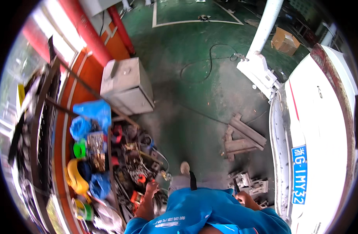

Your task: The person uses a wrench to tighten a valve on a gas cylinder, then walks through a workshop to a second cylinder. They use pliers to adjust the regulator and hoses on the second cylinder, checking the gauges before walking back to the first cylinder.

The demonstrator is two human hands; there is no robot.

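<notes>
My left hand (151, 188) reaches over a cluttered pile of metal parts and tools (137, 169) on the low rack at my left. Its fingers are small and blurred, so I cannot tell whether they grip anything. Close by lie an orange-red tool or part (136, 197) and a smaller orange-red piece (141, 178). My right hand (246, 199) is in front of my body on the right, its fingers curled around a dark, slim object (236, 188) that points away from me. The kind of that object does not show.
Metal blocks (251, 184) and angled steel pieces (244, 137) lie on the green floor. A white car (317, 128) stands at right beside a lift post (261, 58). A grey cabinet (126, 85), yellow container (77, 177) and blue bags (94, 111) are at left. A hose (211, 64) crosses the floor.
</notes>
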